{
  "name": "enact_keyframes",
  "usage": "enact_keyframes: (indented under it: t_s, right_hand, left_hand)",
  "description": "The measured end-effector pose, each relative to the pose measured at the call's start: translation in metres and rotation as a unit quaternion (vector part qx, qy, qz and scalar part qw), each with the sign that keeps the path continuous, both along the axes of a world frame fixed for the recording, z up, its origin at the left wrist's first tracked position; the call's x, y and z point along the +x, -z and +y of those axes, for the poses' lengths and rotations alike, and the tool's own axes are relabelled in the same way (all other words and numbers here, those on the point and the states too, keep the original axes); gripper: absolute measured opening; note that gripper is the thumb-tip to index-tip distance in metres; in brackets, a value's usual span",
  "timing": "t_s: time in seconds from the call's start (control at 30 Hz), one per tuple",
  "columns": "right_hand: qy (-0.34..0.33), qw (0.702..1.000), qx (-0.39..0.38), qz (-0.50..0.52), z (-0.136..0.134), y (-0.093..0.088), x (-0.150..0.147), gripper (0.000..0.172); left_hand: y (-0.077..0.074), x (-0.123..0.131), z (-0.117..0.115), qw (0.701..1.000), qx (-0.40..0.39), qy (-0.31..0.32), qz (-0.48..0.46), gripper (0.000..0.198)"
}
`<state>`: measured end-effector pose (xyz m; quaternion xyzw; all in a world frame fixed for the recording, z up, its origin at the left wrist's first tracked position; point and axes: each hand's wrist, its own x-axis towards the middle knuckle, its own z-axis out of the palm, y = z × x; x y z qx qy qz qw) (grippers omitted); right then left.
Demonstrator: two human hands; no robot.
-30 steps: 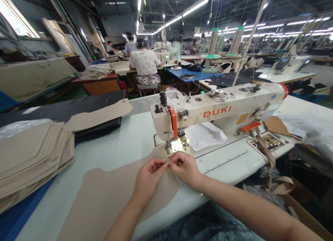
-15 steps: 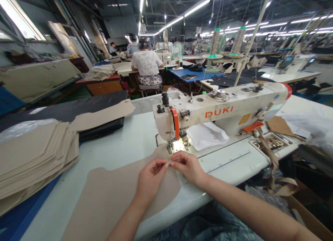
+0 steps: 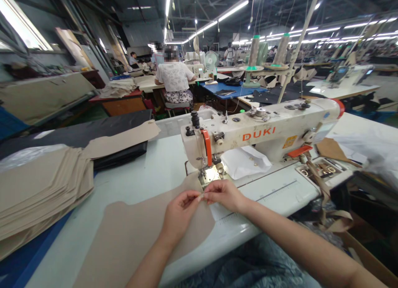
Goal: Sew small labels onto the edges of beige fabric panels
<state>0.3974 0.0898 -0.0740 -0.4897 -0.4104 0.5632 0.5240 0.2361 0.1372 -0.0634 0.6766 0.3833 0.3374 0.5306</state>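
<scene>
My left hand (image 3: 180, 211) and my right hand (image 3: 223, 195) meet fingertip to fingertip just in front of the sewing machine's needle area. Both are closed in a pinch on a small pale piece (image 3: 201, 196), mostly covered by the fingers; its kind cannot be made out. Under my left hand and forearm, a large beige fabric panel (image 3: 124, 234) lies flat on the table, its narrow far end near the presser foot. The white sewing machine (image 3: 261, 128) has a lit needle plate (image 3: 212, 174) just beyond my fingers.
Stacked beige panels (image 3: 34, 184) lie at the left, near a black folded material (image 3: 124, 151) with another beige panel (image 3: 124, 139) on it. A white packet (image 3: 245, 161) rests under the machine arm. A parts tray (image 3: 323, 168) sits at right. Another person (image 3: 175, 78) sits ahead.
My right hand has shifted slightly, and its fingers still meet those of my left hand. The whole view has moved a little; the panel and machine look the same.
</scene>
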Motion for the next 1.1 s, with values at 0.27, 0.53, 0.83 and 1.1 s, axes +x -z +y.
enact_keyframes:
  t_s: [0.27,0.53,0.83,1.1]
  right_hand:
    - [-0.006,0.997,-0.039,-0.069,-0.009,-0.011,0.01,0.009]
    - [0.006,0.988,-0.114,-0.108,-0.002,-0.023,0.008,0.017]
    - [-0.045,0.97,-0.176,-0.16,0.03,-0.028,-0.007,0.022]
    - [-0.065,0.95,-0.2,-0.23,0.04,-0.027,-0.006,0.025]
  left_hand:
    - [-0.01,-0.001,0.025,0.989,0.059,0.083,0.104,0.032]
    - [0.021,-0.011,0.034,0.885,0.367,0.088,0.273,0.054]
    - [0.024,-0.019,0.012,0.867,0.395,0.086,0.291,0.056]
    - [0.014,-0.004,0.018,0.849,0.483,0.051,0.209,0.027]
